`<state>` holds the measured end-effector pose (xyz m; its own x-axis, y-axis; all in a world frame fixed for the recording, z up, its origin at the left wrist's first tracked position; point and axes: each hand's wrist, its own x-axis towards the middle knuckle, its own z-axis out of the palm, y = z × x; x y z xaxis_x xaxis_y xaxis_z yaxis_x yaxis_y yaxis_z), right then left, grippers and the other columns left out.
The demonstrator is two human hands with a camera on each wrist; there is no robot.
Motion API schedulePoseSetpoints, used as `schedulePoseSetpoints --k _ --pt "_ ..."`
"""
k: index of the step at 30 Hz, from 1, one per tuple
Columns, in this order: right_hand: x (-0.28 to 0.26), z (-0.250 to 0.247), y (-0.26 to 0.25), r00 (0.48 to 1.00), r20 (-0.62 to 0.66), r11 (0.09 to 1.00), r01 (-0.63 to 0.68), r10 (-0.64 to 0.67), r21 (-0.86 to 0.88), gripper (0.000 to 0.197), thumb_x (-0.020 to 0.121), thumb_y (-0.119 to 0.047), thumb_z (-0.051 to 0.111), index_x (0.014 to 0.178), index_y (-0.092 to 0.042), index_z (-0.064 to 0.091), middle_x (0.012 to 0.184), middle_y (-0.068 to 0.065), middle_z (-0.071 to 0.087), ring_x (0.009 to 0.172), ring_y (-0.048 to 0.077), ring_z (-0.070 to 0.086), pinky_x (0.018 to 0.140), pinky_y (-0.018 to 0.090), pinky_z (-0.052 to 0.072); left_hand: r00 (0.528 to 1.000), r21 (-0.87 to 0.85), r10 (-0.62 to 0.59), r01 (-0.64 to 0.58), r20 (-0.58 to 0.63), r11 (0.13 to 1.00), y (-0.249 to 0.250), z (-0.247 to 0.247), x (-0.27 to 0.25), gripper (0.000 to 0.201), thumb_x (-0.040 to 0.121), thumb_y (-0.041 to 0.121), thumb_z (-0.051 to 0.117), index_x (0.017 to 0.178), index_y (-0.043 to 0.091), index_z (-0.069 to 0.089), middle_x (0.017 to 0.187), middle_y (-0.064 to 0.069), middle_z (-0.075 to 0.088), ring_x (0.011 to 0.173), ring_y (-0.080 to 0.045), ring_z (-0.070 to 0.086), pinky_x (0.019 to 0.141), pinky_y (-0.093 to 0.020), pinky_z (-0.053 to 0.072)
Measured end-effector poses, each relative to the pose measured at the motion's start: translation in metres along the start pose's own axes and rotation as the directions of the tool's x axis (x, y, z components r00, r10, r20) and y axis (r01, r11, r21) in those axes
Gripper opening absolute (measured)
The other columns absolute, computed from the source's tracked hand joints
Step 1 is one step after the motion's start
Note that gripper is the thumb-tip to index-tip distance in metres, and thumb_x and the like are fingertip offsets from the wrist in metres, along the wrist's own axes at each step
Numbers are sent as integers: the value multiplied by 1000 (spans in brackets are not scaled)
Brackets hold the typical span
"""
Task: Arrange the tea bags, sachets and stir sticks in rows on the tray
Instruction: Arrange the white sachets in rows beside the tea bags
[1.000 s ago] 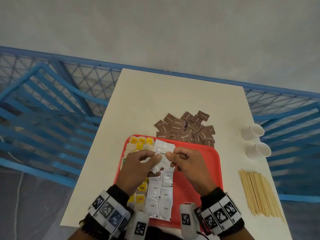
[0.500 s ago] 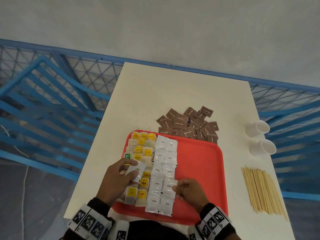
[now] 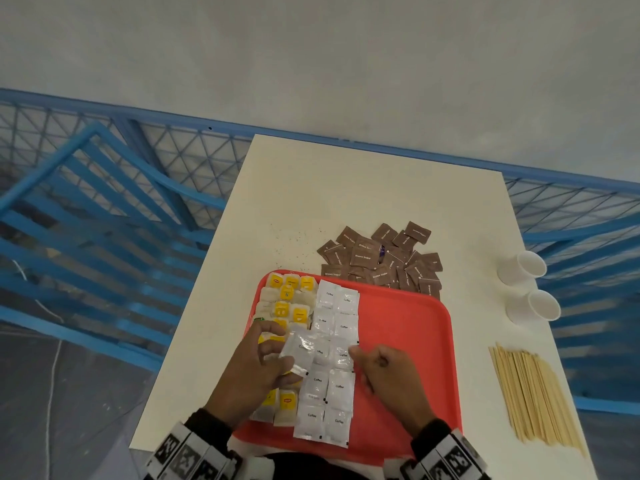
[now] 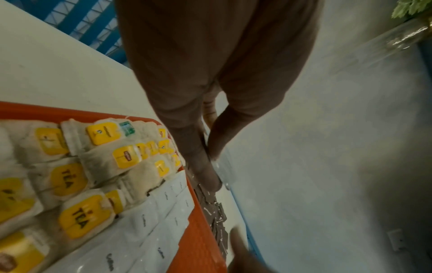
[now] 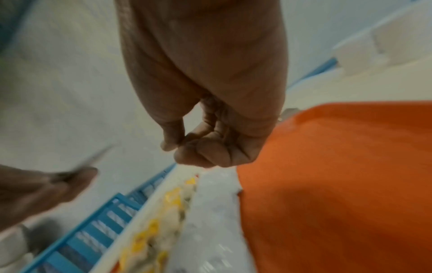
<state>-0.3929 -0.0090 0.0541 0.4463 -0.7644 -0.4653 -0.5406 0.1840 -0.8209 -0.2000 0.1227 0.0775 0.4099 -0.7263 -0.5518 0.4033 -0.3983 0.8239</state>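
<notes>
On the red tray (image 3: 408, 327), yellow-tagged tea bags (image 3: 287, 292) fill the left columns and white coffee sachets (image 3: 337, 386) lie in two columns beside them. My left hand (image 3: 273, 355) pinches one loose white sachet (image 3: 300, 351) just above the middle of those columns. My right hand (image 3: 377, 368) is to its right, fingers curled. In the right wrist view the right hand (image 5: 194, 149) is a loose fist with the thumb on the index finger and nothing seen in it. Brown sugar sachets (image 3: 381, 258) are piled behind the tray. Stir sticks (image 3: 533, 396) lie to the right.
Two white paper cups (image 3: 523, 268) lie on their sides on the cream table (image 3: 346, 188), at its right edge. The tray's right half is bare red. Blue metal railing (image 3: 104, 202) surrounds the table on the left and behind.
My left hand has carried its sachet from over the tea bags rightward onto the coffee columns. My right hand has left the near sachets and moved up beside it.
</notes>
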Motion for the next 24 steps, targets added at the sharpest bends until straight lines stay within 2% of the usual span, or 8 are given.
schedulePoseSetpoints --k 4,7,9,12,16,18,21,24 --pt "-4 8 -50 974 187 991 118 -128 66 22 83 -33 76 87 -11 73 75 5 72 55 9 61 57 21 49 998 35 -15 13 57 999 4 10 1 41 79 -9 74 111 8 54 88 -21 58 75 -33 66 74 -48 62" --pt "1 9 -58 971 173 986 155 -165 65 17 81 -23 79 81 -7 75 70 10 70 54 9 58 55 22 49 999 110 1 -5 37 994 8 16 -3 37 81 -6 75 110 4 54 72 -17 58 66 -35 69 70 -47 62" --pt "6 8 -57 971 183 988 146 -154 57 15 80 -19 80 79 -6 74 64 4 67 51 6 54 51 17 44 1000 132 8 -11 26 991 9 16 -4 35 82 -3 75 110 4 53 68 -16 62 67 -37 71 63 -41 61" --pt "14 9 -53 953 262 985 167 -150 -43 9 82 -14 79 84 -7 74 61 -4 64 50 5 56 52 15 45 1000 210 16 -17 6 978 4 10 -6 29 84 1 75 105 7 57 66 -13 66 71 -39 73 64 -41 61" --pt "24 11 -31 926 356 933 233 -126 -276 7 87 -15 74 87 -8 75 69 -6 67 53 -5 57 57 12 47 997 318 48 -25 -64 948 -10 -5 -12 10 88 9 73 93 7 64 72 -12 72 69 -30 74 62 -37 58" --pt "26 17 -15 909 410 905 232 -71 -357 7 87 -11 72 89 -5 75 77 -2 72 57 -11 59 59 9 47 994 315 42 -10 -98 949 -17 -14 -16 14 91 16 70 86 4 64 71 -12 72 64 -27 70 61 -35 56" --pt "25 33 7 891 455 893 197 9 -405 7 87 -6 71 90 -3 76 90 8 76 64 -7 64 65 19 57 990 297 29 13 -138 955 -26 -24 -21 20 93 18 67 81 3 64 66 -15 70 60 -23 65 62 -37 55" --pt "25 47 17 879 475 876 192 47 -442 6 85 -9 74 89 -5 75 84 5 73 61 -1 61 60 19 53 986 283 33 15 -163 959 -33 -29 -22 18 94 15 66 80 3 65 66 -16 69 62 -24 67 65 -42 56"
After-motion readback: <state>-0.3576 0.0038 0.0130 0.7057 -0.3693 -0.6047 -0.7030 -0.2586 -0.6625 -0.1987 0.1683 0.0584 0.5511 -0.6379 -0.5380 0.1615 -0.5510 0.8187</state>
